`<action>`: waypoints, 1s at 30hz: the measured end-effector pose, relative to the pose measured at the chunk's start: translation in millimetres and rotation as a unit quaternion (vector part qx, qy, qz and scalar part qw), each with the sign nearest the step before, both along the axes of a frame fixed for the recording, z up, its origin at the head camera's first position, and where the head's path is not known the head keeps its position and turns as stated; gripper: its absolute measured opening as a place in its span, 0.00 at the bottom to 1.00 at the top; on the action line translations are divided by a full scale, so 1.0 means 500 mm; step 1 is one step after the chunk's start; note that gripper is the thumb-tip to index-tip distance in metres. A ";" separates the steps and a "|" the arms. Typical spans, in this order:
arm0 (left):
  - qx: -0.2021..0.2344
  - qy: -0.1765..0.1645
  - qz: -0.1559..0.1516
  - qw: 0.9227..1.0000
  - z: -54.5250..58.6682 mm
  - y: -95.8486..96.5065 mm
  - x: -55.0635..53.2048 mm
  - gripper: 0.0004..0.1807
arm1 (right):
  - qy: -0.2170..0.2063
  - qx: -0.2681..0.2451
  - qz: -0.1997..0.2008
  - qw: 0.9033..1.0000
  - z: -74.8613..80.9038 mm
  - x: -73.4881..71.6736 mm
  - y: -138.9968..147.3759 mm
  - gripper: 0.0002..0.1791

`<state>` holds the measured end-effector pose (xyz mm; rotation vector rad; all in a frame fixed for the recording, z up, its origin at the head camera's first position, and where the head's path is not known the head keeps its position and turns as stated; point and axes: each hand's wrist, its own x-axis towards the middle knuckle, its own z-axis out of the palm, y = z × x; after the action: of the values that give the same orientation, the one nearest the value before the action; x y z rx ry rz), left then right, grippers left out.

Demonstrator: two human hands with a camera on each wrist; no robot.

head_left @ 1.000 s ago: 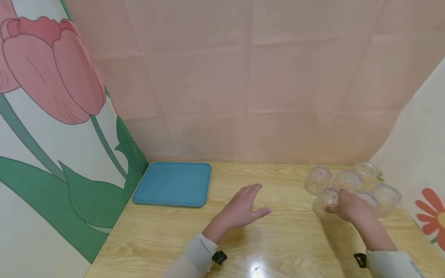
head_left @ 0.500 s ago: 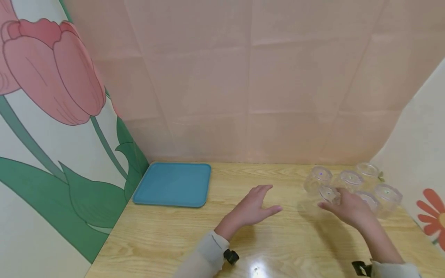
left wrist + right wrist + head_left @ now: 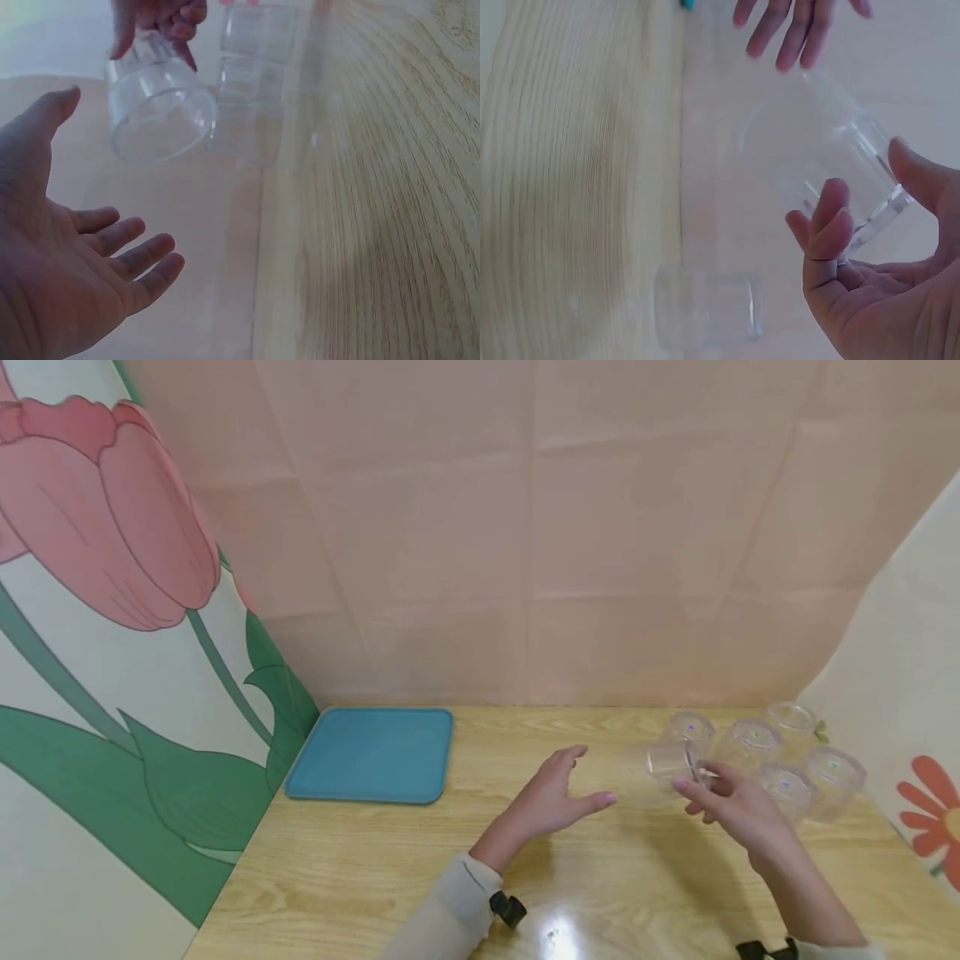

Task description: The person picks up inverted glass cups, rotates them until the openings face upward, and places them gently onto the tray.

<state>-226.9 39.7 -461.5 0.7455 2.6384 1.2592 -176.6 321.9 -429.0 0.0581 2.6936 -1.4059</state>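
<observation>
A clear cup (image 3: 670,762) is tipped on its side above the table, its mouth facing left. My right hand (image 3: 738,806) grips it by the base end, thumb on one side and fingers on the other, as the right wrist view shows at the cup's base (image 3: 881,214). To the left, my left hand (image 3: 547,797) is held in the air with fingers spread and nothing in it. In the left wrist view its open palm (image 3: 67,277) faces the held cup (image 3: 161,112), apart from it.
Several more clear cups (image 3: 787,789) stand upside down in a group at the table's right side. A blue tray (image 3: 371,756) lies at the back left of the wooden table (image 3: 337,877). A pink sheet (image 3: 450,568) hangs behind the table.
The right hand has lifted one cup from the group, tipped it sideways and brought it slightly left. The left hand has moved a little to the right, still spread.
</observation>
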 end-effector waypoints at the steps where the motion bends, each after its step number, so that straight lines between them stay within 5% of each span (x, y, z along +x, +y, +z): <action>1: 0.006 -0.003 0.000 1.000 0.001 0.000 0.000 0.51 | 0.002 -0.014 0.000 1.000 0.000 0.002 -0.006 0.47; 8: 0.051 -0.040 0.000 0.998 0.012 -0.003 -0.002 0.51 | 0.029 -0.122 0.004 0.992 0.003 0.008 -0.047 0.39; 16: 0.108 -0.071 -0.025 0.991 0.017 -0.006 -0.006 0.51 | 0.003 -0.258 0.032 0.966 0.001 0.011 -0.095 0.17; 21: 0.121 -0.070 -0.017 0.990 0.022 -0.013 -0.010 0.52 | 0.032 -0.309 0.054 0.949 -0.004 0.012 -0.124 0.14; 25: 0.125 -0.073 -0.006 0.989 0.026 -0.023 -0.014 0.51 | 0.036 -0.305 0.058 0.950 -0.008 0.010 -0.143 0.20; 30: 0.126 -0.082 0.006 0.989 0.032 -0.041 -0.014 0.51 | 0.030 -0.257 0.058 0.964 -0.011 0.008 -0.159 0.28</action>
<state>-233.9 19.0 -445.6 0.6277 2.3849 1.6026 -172.7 242.5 -434.5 -0.1811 2.2392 -2.0361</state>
